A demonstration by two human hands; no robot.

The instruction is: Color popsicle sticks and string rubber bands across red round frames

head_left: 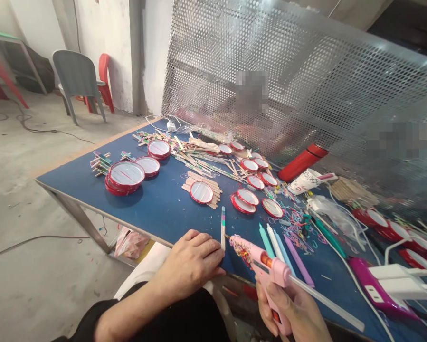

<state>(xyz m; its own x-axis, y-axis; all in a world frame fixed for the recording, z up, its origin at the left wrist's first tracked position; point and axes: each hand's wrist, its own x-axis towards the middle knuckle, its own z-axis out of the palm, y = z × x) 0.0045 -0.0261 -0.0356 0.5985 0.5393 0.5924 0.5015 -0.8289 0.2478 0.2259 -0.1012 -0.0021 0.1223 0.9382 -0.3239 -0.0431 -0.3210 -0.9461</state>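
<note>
My right hand (288,304) is wrapped round the handle of a pink hot glue gun (266,266), with a clear glue stick (327,299) poking out of its back. Colourful bits cling to the front of the gun. Its nozzle points left, close beside a wooden craft stick (223,223) with coloured bands. At the table's near edge, my left hand (195,254) has its fingers closed at the stick's lower end. Beyond the stick, a round red-rimmed disc (201,192) rests on a row of plain craft sticks (213,180).
Stacked red-rimmed discs (126,175) sit at left on the blue table (156,204). Right of the gun lie several pastel sticks (298,261), loose rubber bands (297,232), a red flask (302,161), a paper cup (304,182) and a purple power strip (377,289) with cables. A perforated metal panel (213,57) stands behind.
</note>
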